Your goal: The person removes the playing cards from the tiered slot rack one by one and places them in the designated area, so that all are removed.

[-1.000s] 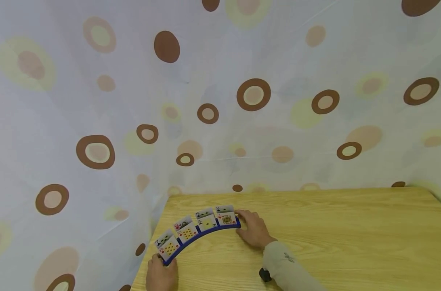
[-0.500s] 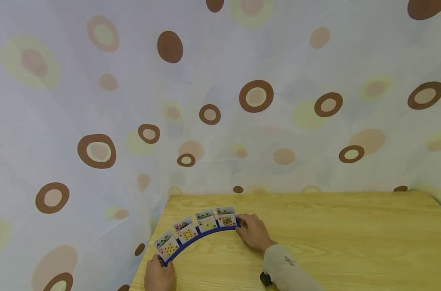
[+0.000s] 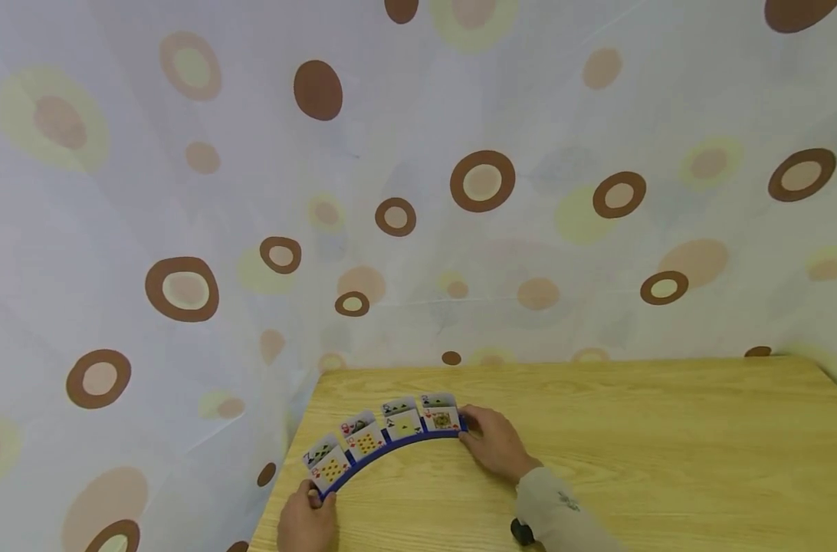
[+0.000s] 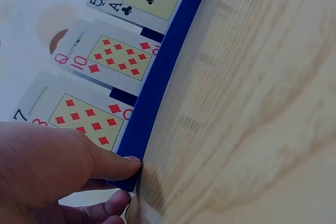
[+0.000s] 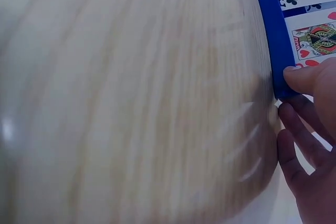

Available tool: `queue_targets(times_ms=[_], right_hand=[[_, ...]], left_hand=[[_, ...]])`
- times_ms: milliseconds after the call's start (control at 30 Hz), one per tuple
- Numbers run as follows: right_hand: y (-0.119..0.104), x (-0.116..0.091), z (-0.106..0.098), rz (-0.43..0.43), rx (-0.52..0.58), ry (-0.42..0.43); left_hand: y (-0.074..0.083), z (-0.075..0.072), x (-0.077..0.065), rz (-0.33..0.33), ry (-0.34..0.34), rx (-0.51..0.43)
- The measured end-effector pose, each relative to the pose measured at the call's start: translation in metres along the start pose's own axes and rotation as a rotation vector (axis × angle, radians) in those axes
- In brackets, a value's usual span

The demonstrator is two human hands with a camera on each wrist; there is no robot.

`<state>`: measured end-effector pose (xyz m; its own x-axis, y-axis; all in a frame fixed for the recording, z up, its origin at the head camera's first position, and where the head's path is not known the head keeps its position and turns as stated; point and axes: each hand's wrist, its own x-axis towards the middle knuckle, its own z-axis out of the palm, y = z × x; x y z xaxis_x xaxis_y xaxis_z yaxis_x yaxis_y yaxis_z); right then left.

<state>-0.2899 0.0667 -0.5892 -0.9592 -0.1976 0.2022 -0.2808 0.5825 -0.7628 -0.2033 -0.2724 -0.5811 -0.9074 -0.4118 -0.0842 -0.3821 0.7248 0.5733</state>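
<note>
A curved blue playing card holder [image 3: 406, 440] stands on the table, bearing several playing cards in two rows. My left hand [image 3: 306, 521] pinches its left end, thumb on the front face in the left wrist view. At the other end, my right hand [image 3: 499, 445] grips the holder between thumb and fingers. The front row includes a diamond card [image 4: 86, 116] with a partly hidden index, a ten of diamonds [image 4: 122, 59], an ace of clubs [image 4: 150, 2] and a red-heart face card [image 5: 317, 40]. Cards behind them show only their upper parts.
The light wooden table [image 3: 632, 445] extends to the right and in front of the holder. A white curtain-like sheet [image 3: 418, 115] with brown and yellow circles hangs behind and to the left. A dark object [image 3: 522, 531] sits at the right wrist.
The card holder, with its cards, has shifted slightly to the right. Both hands keep their hold on its ends, and the right hand has moved right with it.
</note>
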Motion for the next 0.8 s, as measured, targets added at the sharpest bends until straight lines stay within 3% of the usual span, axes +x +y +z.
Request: queue_targets(times_ms=[233,400,800], right_hand=[[0.004,-0.015,-0.013,0.029,-0.02,0.015],[0.004,-0.027,-0.021,0.054,-0.059,0.025],[0.021,-0.049,-0.05,0.085,-0.123,0.05]], left_hand=[[0.01,0.005,-0.009,0.058,0.041,-0.014],[0.018,0.006,-0.017,0.071,0.033,0.001],[0.039,0.025,-0.021,0.257,0.085,0.011]])
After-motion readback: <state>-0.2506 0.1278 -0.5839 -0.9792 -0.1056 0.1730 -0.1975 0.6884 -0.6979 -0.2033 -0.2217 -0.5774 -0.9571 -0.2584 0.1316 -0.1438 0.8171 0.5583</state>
